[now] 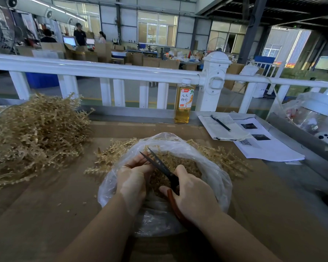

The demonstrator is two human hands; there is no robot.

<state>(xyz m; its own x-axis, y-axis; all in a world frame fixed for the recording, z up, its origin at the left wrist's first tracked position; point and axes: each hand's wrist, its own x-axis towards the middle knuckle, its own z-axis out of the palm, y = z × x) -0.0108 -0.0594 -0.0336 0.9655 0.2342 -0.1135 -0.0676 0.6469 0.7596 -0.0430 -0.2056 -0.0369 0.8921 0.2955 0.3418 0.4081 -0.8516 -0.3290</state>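
Observation:
My right hand [192, 197] grips a pair of scissors [160, 164] with dark blades and reddish-brown handles; the blades are parted and point up and left. My left hand [133, 178] curls its fingers around a small tan piece right at the blades; that piece is mostly hidden. Both hands hover over a clear plastic bag [214, 173] holding cut tan sprig bits. More tan beaded sprigs [112, 156] lie around the bag on the brown cardboard-covered table [45, 214].
A big heap of tan sprigs [34, 135] fills the left of the table. A bottle of yellow drink [184, 102] stands at the back by a white railing [102, 69]. A notebook with a pen [221, 122] and printed sheets [263, 146] lie at right.

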